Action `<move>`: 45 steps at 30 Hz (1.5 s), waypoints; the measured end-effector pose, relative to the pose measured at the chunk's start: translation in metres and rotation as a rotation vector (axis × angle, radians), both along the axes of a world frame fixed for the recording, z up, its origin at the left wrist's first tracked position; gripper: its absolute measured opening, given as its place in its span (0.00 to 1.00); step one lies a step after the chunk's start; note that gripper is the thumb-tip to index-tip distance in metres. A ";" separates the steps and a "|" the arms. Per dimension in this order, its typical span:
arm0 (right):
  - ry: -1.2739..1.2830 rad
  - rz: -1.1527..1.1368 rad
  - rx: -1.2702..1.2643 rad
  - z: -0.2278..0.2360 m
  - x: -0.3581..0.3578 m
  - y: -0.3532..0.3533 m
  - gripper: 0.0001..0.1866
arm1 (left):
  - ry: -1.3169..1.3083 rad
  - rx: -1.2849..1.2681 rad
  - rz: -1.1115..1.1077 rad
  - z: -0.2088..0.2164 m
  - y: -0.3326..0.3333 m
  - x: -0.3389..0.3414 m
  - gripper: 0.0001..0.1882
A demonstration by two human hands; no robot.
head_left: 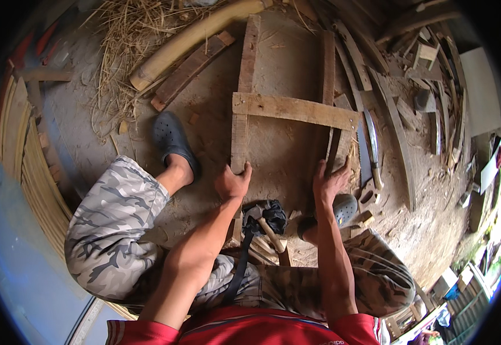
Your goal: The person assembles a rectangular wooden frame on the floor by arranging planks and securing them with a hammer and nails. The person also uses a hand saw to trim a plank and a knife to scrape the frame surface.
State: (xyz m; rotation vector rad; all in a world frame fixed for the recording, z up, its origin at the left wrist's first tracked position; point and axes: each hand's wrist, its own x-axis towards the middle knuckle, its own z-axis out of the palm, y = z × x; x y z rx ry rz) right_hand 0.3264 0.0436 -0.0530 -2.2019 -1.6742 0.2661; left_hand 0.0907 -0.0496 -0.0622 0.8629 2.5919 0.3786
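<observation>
A wooden frame lies in front of me: a left rail [250, 52] and a right rail [327, 69] run away from me, with a crossboard [296, 109] lying over both. My left hand [232, 181] is closed round the near end of the left rail, thumb along its inner side. My right hand [331, 183] grips the near end of the right rail between thumb and fingers. Between my legs lie a hammer [271, 234] with a wooden handle and a black bag or pouch [274, 215], partly covering each other.
Right of the frame lie a handsaw [365, 158] and a long knife [372, 144]. Scrap boards [397, 132] and offcuts spread further right. A bamboo pole [199, 40], a short plank [190, 72] and straw [127, 52] lie at the far left. Stacked strips [37, 172] stand near the blue surface [14, 247].
</observation>
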 end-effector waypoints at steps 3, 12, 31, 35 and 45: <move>0.126 -0.034 0.106 0.008 0.007 0.032 0.33 | 0.002 0.074 -0.016 -0.002 -0.001 0.002 0.31; 0.322 -0.053 0.077 -0.012 0.064 0.099 0.17 | -0.050 0.047 0.012 0.015 0.002 0.000 0.30; -0.301 -0.180 -0.659 -0.072 0.232 0.076 0.33 | 0.006 -0.104 0.021 0.017 -0.010 0.000 0.43; -0.339 -0.062 -0.660 -0.080 0.270 0.078 0.29 | -0.022 -0.010 -0.006 0.016 -0.009 0.001 0.46; -0.113 0.035 -0.376 0.010 0.234 0.087 0.16 | -0.092 -0.054 0.024 0.039 -0.004 -0.002 0.39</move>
